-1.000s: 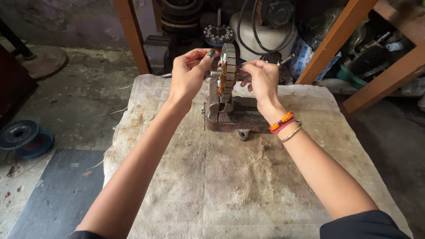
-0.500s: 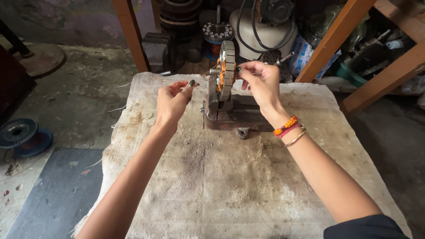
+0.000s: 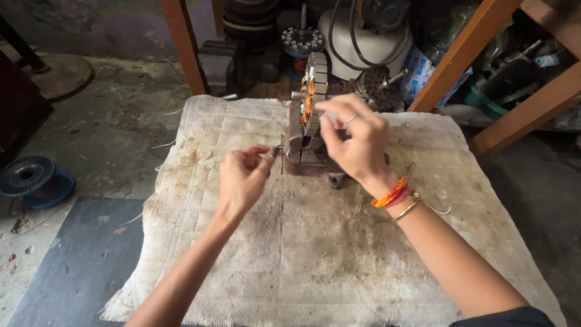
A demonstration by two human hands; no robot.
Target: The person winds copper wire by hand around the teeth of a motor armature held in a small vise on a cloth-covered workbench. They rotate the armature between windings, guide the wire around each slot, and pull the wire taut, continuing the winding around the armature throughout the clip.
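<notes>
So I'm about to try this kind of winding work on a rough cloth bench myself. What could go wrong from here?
The left hand pinches a small metal piece by the fingertips; dropped, it might vanish on the stained cloth. The right hand steadies the stator standing on edge in the vise; a slip could tip it or scrape its copper winding.

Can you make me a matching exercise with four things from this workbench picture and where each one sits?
Things:
1. stator
2. left hand
3. blue spool
4. bracelets

Places:
A. on the floor, far left
B. on the right wrist
C. upright in the vise, at the cloth's far edge
D. over the cloth, pinching a small metal piece

Pairs: 1-C, 2-D, 3-A, 4-B
</notes>
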